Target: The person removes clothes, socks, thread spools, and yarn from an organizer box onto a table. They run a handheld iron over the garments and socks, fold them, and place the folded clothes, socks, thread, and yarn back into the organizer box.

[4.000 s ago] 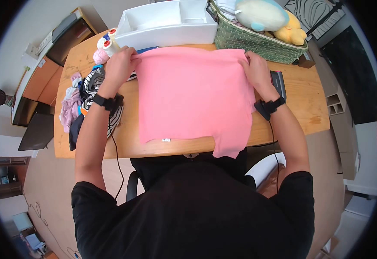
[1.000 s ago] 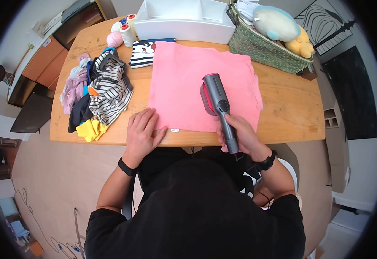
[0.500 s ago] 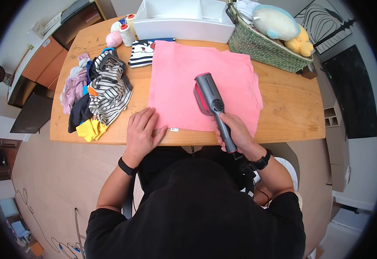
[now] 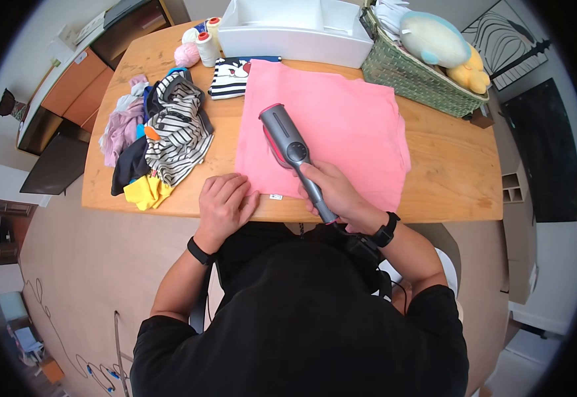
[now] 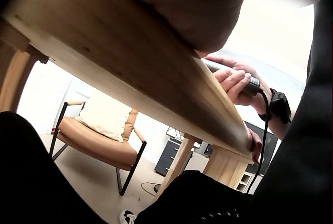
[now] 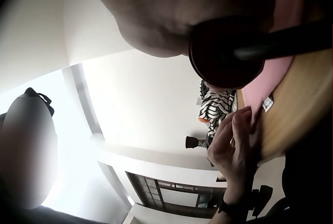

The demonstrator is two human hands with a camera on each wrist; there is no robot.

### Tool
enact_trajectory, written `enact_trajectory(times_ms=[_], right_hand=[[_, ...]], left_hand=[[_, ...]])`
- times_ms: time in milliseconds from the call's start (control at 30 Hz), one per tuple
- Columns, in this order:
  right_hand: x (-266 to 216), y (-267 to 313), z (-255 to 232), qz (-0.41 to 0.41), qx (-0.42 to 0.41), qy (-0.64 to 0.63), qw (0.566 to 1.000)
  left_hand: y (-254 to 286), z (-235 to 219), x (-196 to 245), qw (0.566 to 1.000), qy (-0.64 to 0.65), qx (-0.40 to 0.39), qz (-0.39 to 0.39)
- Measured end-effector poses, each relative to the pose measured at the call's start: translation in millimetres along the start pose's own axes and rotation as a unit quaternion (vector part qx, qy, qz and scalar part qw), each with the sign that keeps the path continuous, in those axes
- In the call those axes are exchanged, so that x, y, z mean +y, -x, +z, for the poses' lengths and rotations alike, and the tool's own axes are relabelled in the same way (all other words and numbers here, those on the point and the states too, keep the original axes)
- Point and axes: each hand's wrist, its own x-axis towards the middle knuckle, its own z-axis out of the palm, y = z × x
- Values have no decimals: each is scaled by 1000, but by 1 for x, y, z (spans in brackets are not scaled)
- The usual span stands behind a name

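A pink garment (image 4: pixel 348 126) lies spread flat on the wooden table (image 4: pixel 453 165), a white tag (image 4: pixel 276 196) at its near edge. My right hand (image 4: pixel 338 192) grips the handle of a grey and red handheld garment steamer (image 4: pixel 288 142), whose head lies over the garment's left part. At the garment's near left corner, my left hand (image 4: pixel 225 206) rests with its fingers on the cloth and the table edge. In the right wrist view the left hand (image 6: pixel 231 141) shows fingertips on that pink corner. The steamer's cord (image 5: pixel 264 125) hangs from the handle end.
Left on the table is a heap of crumpled clothes (image 4: pixel 179 132). A folded striped garment (image 4: pixel 230 79) touches the pink one's far left corner. Thread cones (image 4: pixel 206 49), a pink yarn ball (image 4: pixel 186 55), a white divided bin (image 4: pixel 295 46) and a green basket (image 4: pixel 420 83) with plush toys line the back.
Four seconds ago both hands held up the pink garment by its far corners; it then lay flat. Over the last second the right hand has moved the steamer left across it, the left hand staying put.
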Motion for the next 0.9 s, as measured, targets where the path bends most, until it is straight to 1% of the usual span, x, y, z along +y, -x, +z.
enact_trajectory(times_ms=[233,367,467,567,600,667,700,767,900], right_hand=[[-1,-10,11,9,-24,20,999],[2,-10,12,12,-57,16,998],[2,-9,15,15,-64,19,998],[2,-10,18,14,-73,6,997],[1,-9,19,14,-73,6,997],[0,-7,21,42,-84,-5,996],[2,-6,22,42,-84,-4,996],[6,-6,23,31,-111,-13,993],[7,-2,27,47,-119,7,992]], left_hand=[[0,-2,2,999,-25,36,-8],[0,-2,2,999,-33,39,-15],[-1,-3,3,999,-36,38,-15],[-1,-2,2,999,-24,31,5],[0,-1,1,999,-29,35,1],[1,-1,1,999,-33,38,-3],[1,-1,1,998,-37,40,-11],[2,-2,2,998,-42,40,-21],[4,-3,1,997,-44,54,-22]])
